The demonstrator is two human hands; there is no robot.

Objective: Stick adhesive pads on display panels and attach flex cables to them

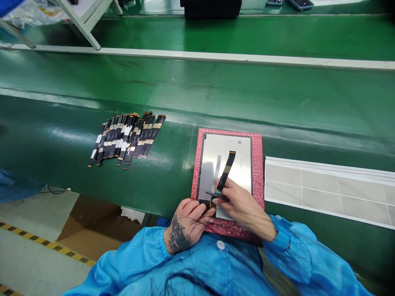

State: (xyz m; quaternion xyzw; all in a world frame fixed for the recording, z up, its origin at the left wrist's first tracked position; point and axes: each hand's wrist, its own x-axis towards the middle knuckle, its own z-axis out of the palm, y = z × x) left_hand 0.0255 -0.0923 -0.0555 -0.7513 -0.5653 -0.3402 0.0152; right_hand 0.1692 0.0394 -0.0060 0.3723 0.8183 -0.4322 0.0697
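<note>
An LCD panel (243, 164) with a silvery back lies on a pink bubble-wrap pad (257, 164) in front of me. My left hand (189, 224) is at its lower left corner, fingers bent and pressed on the edge by the black strip. My right hand (239, 201) is closed around a thin black pointed tool (216, 195), whose tip points left. A black flex cable (226, 170) with a gold-coloured end slants up over the panel from beside the right fingers. Its lower end is near both hands' fingertips, where the contact is partly hidden.
A fanned pile of similar flex cables (126, 137) lies on the green bench to the left. White sheets with a grid of grey panes (327, 191) are stacked at right. A white stand (82, 24) and a black box (210, 9) are at the back. An open cardboard box (92, 224) is below.
</note>
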